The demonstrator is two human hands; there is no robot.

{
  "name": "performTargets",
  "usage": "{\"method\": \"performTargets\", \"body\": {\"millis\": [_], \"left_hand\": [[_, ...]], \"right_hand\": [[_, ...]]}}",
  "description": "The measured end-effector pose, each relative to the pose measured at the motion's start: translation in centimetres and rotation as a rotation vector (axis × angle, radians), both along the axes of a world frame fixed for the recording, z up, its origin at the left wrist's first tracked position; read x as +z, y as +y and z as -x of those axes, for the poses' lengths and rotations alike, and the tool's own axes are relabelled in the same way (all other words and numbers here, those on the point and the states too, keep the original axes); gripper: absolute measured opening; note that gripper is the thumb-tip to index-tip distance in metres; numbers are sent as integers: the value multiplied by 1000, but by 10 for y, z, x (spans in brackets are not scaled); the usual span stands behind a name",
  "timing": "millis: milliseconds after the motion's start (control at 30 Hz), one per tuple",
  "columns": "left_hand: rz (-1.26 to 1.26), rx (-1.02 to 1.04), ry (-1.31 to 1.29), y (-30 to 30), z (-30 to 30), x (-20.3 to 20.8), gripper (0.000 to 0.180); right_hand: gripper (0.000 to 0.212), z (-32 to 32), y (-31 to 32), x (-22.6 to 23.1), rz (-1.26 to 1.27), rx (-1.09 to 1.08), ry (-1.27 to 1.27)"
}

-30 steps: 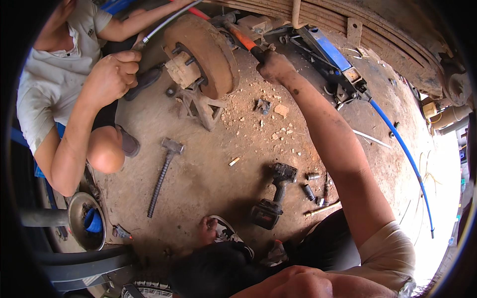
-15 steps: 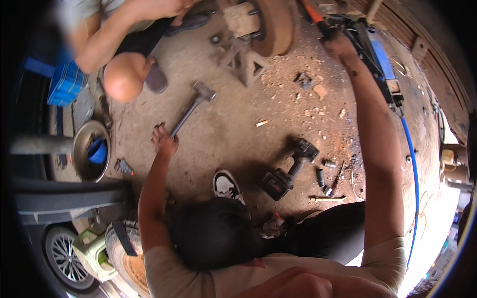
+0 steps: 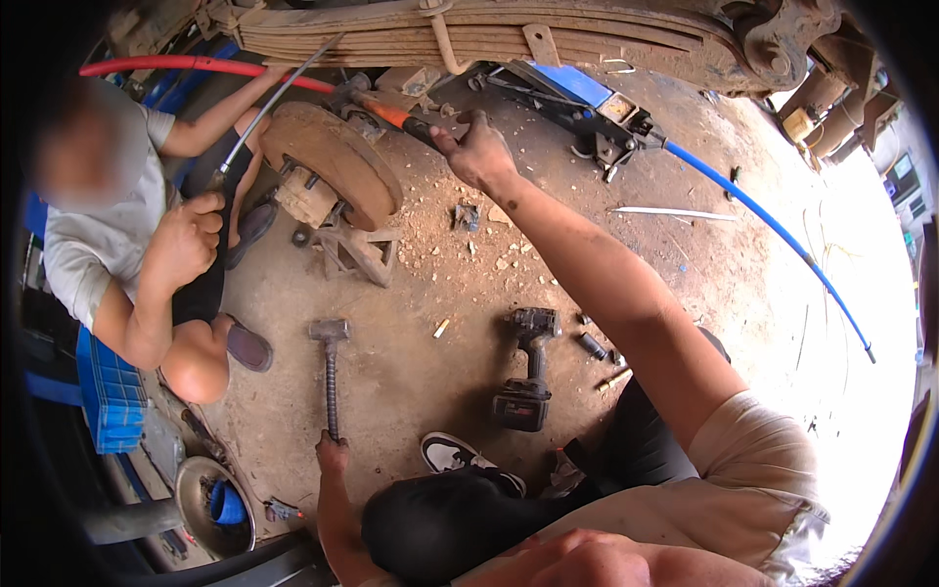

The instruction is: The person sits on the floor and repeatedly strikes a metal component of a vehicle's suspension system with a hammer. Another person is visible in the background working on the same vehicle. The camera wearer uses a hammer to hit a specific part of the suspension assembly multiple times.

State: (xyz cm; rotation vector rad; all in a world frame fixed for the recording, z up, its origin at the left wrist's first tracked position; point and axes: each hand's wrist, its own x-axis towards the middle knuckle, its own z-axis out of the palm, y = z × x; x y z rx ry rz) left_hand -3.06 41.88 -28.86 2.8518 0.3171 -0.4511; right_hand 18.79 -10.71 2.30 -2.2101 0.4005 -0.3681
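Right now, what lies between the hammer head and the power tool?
The head view shows a small whitish stick on the floor between hammer head and power tool.

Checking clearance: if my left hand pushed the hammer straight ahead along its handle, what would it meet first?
The hammer in your left hand would probably meet the metal stand, though depth is unclear.
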Motion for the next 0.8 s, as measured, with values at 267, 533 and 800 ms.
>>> {"method": "performTargets", "body": {"millis": [267, 533, 800], "left_hand": [[775, 406, 382, -70, 3, 144, 17], [476, -311, 401, -87, 65, 169, 30], [437, -570, 22, -273, -42, 240, 27]], "right_hand": [[52, 162, 129, -205, -487, 263, 346], [41, 212, 241, -198, -2080, -54, 626], [27, 133, 74, -97, -1938, -56, -97]]}}
